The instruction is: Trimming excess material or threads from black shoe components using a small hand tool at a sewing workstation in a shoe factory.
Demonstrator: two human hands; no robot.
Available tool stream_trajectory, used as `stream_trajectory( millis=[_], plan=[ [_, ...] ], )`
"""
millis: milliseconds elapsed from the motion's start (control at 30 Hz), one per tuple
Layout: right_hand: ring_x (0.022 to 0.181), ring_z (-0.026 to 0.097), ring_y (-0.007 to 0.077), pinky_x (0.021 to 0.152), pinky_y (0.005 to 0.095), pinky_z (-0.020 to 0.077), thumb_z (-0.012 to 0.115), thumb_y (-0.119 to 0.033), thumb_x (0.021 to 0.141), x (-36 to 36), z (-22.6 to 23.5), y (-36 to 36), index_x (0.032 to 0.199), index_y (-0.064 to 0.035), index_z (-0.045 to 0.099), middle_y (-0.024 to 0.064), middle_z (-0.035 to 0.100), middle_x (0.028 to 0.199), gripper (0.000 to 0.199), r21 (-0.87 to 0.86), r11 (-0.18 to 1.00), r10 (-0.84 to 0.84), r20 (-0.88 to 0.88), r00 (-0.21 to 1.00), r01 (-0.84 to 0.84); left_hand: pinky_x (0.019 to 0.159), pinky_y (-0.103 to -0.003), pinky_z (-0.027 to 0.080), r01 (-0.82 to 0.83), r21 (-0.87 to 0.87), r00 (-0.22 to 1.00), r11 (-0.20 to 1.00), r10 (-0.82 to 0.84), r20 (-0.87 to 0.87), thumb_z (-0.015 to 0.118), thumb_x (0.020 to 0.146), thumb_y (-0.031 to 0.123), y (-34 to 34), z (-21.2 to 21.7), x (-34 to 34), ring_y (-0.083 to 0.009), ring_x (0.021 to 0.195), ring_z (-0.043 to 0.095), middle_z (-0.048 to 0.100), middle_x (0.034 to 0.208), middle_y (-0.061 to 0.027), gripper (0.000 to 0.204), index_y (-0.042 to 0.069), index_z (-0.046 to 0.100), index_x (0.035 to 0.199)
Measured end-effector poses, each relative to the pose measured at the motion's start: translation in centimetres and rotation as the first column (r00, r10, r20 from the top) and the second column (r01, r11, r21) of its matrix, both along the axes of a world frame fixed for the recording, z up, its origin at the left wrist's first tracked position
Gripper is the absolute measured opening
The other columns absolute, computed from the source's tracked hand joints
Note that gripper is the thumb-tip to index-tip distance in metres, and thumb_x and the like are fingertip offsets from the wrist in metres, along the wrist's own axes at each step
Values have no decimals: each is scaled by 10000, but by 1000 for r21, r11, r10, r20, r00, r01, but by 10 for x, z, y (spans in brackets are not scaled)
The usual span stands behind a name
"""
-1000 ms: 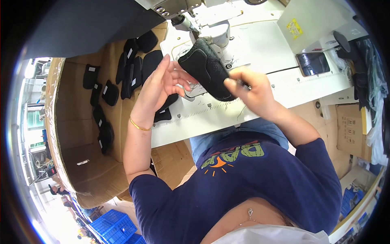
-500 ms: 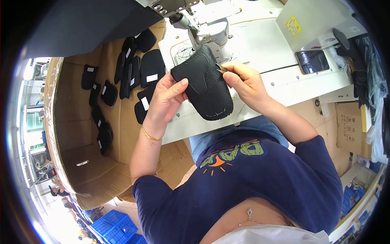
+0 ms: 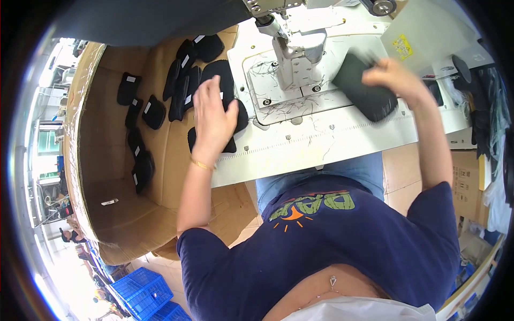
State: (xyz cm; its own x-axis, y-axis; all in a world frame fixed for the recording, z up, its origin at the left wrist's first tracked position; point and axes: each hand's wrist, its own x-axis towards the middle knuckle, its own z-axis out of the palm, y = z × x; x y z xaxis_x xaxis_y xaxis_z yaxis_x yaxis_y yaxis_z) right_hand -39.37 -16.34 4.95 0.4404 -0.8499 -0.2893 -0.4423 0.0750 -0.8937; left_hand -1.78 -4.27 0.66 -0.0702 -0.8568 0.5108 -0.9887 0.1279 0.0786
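Observation:
My right hand (image 3: 393, 77), blurred by motion, grips the upper edge of a black padded fabric piece (image 3: 365, 93) above the right part of the white sewing table. Its fingers are bent around that edge. At the table's left end my left hand (image 3: 215, 115) reaches over several black padded pieces with white labels (image 3: 218, 72). Its fingers are stretched out and the thumb stands apart. One black piece (image 3: 242, 116) lies partly under this hand, and whether the palm touches it is hidden.
The sewing machine (image 3: 300, 59) rises mid-table, with loose thread around its base. A large cardboard box (image 3: 101, 160) on the left holds more labelled black pieces. A dark phone (image 3: 433, 92) lies at the right, and blue crates (image 3: 142, 291) stand on the floor.
My right hand has carried the black piece rightward, away from the machine. My left hand has let go of it and moved over the labelled pieces. The view has shifted slightly.

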Motion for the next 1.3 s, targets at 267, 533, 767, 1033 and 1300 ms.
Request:
stream_trajectory(
  millis=[267,533,767,1033,1300],
  plan=[
    [588,419,33,549,216,321,608,-425,904,42,6,-11,895,-65,703,-59,550,628,372,-468,882,-80,-38,996,53,849,-504,518,-405,315,899,858,312,307,633,757,100,-53,-17,11,-411,965,638,628,1040,-281,353,-60,550,1060],
    [583,578,149,551,287,438,657,-133,898,57,2,40,907,-15,641,46,601,659,120,-892,444,304,59,951,-86,723,-359,523,206,327,853,922,-5,-522,685,737,48,-22,99,12,-245,792,667,679,870,-113,378,16,639,1112],
    [582,615,187,554,302,476,669,-132,900,92,-5,65,931,1,624,69,640,708,144,-765,625,278,32,960,-156,805,-243,492,665,298,422,685,-15,-907,741,767,14,-50,115,-34,-73,920,597,654,1004,-4,320,-23,631,1064],
    [594,592,62,545,238,470,585,-192,951,114,12,66,798,7,612,59,610,635,252,-344,927,56,524,850,151,874,-283,530,651,124,105,749,74,-992,664,846,-12,-109,84,-16,-176,1005,644,695,1046,-92,180,-32,708,1019],
    [578,611,75,530,233,459,588,-187,953,119,8,68,767,9,599,37,609,633,271,-232,957,9,625,781,175,965,-280,433,433,359,428,827,162,-889,653,865,101,-117,79,1,-155,1103,582,650,1192,-49,332,36,650,1190]
  ],
)
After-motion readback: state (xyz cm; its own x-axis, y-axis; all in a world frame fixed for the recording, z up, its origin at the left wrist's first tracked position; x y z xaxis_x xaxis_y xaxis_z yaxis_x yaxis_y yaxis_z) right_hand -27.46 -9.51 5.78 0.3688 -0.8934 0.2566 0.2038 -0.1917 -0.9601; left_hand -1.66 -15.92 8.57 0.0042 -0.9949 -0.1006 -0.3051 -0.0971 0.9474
